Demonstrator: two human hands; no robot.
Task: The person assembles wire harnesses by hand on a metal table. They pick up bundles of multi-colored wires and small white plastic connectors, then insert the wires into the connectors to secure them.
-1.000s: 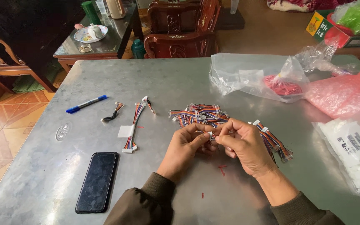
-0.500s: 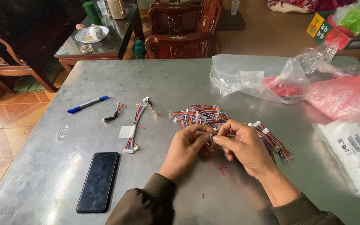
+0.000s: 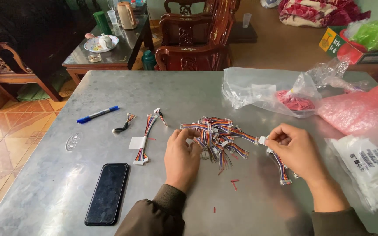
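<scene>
Two hands work a wire-harness pile (image 3: 217,135) mid-counter (image 3: 110,96): left hand (image 3: 181,155) rests fingers curled on its near edge; right hand (image 3: 296,150), beside it, pinches one harness's white connector (image 3: 262,140).

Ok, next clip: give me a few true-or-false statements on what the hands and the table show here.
1. The left hand rests on the pile of multicoloured wire harnesses. True.
2. The right hand pinches a white connector. True.
3. The dark phone lies to the right of both hands. False: it lies to the left hand's left.
4. The blue pen is in the left hand's grip. False: it lies apart on the metal table.
</scene>
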